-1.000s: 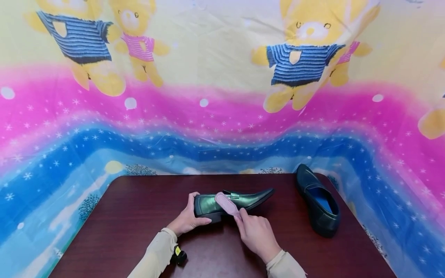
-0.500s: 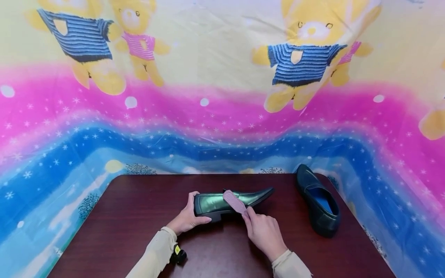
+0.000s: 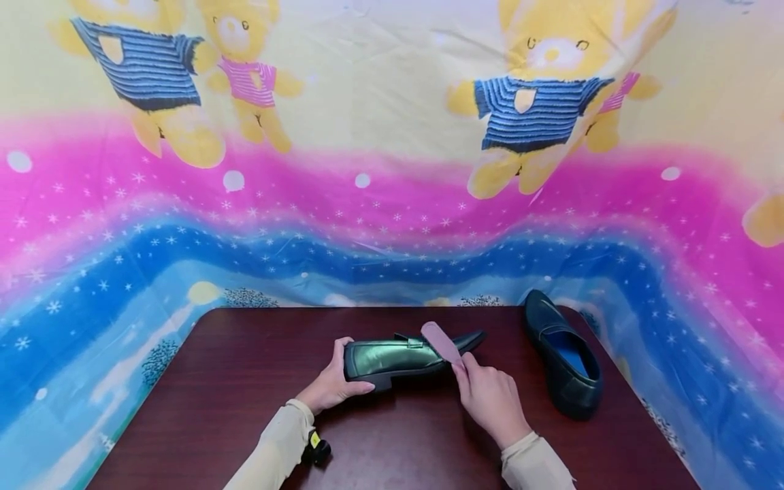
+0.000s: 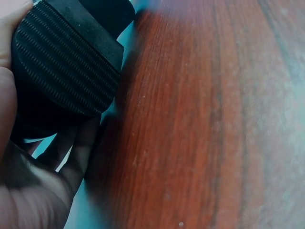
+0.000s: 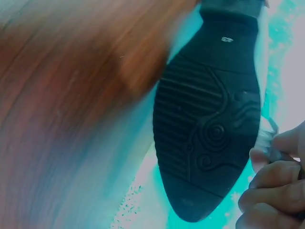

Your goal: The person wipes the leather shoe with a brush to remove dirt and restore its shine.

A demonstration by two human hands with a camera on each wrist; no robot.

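A dark, glossy loafer (image 3: 392,357) is held on its side by the heel in the left hand (image 3: 331,384), its toe to the right. In the left wrist view the left hand (image 4: 33,191) grips around the ribbed heel (image 4: 66,62). The right hand (image 3: 493,398) pinches the end of a flat pinkish brush (image 3: 439,341), which lies across the loafer's front part. In the right wrist view the patterned sole (image 5: 205,114) faces the camera, with the curled fingers of the right hand (image 5: 276,191) beside it.
A second dark loafer (image 3: 563,357) with a blue insole stands upright at the right of the brown table (image 3: 257,340). A small black object with a yellow mark (image 3: 318,449) lies by the left sleeve. Patterned cloth (image 3: 367,204) hangs behind and around the table.
The right hand and the brush have moved rightward along the loafer, from its rear half to near the toe. The left hand's grip on the heel looks the same.
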